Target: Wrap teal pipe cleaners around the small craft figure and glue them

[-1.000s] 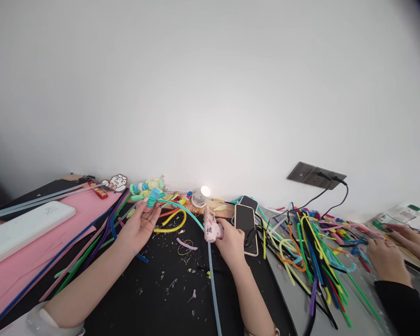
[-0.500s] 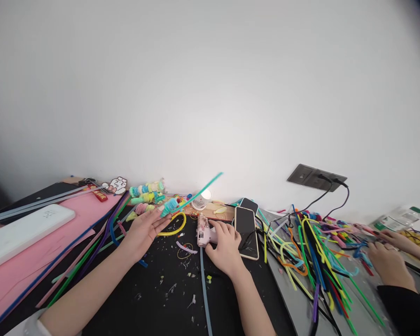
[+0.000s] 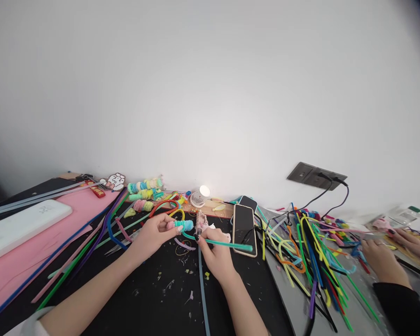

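My left hand (image 3: 153, 235) pinches a small coil of teal pipe cleaner (image 3: 184, 226) above the black mat (image 3: 161, 298). Its straight teal tail (image 3: 227, 244) runs right, over the edge of a phone. My right hand (image 3: 215, 254) is closed on that tail just right of the coil. A pink glue gun (image 3: 200, 223) lies on the mat right behind my right hand, its pale cord (image 3: 203, 298) trailing toward me. Finished coiled pieces (image 3: 145, 187) sit by the wall.
Two phones (image 3: 244, 222) lie right of my hands. A big heap of coloured pipe cleaners (image 3: 315, 252) covers the grey surface at right, where another person's hands (image 3: 381, 261) work. Pink sheets (image 3: 28, 261) and a white case (image 3: 21, 225) lie left. A wall socket (image 3: 315, 175) holds plugs.
My right hand let go of the glue gun and took the teal tail. My left hand carried the coil right, toward the middle; the tail swung from pointing up to lying rightward.
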`<state>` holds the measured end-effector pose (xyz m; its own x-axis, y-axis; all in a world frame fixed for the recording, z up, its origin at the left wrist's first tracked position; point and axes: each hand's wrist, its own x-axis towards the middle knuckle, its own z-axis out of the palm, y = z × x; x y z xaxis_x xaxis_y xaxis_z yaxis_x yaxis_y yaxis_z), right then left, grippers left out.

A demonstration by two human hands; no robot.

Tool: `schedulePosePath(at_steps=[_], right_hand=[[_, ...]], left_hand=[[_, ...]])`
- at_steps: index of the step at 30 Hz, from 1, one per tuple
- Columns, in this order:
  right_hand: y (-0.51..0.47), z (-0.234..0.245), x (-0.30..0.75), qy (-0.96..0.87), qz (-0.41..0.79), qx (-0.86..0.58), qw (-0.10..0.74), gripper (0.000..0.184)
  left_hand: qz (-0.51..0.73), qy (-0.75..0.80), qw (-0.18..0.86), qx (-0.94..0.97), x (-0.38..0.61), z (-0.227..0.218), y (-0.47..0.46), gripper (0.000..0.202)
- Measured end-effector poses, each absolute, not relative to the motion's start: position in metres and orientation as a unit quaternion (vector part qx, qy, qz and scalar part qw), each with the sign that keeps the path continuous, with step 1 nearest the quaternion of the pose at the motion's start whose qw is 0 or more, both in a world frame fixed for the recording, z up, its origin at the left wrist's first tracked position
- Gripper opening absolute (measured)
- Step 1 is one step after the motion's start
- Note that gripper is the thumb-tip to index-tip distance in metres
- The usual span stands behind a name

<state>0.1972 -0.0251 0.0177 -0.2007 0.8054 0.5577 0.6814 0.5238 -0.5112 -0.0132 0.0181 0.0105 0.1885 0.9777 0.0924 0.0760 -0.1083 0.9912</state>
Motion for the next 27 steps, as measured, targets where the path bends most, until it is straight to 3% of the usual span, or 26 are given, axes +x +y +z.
schedulePosePath(at_steps=[16,27], right_hand=[[-0.0279,0.0201,0.1976,-0.764,0.094,-0.496,0.402,0.033],[-0.0269,0.0196,0.1982,-0.75,0.1,-0.498,0.425,0.036]], left_hand=[[0.419,0.453,0.499,0.609,-0.0102,0.0156,0.0142,0.036],[0.372,0.401,0.454,0.703,-0.0106,0.0152,0.0096,0.019]])
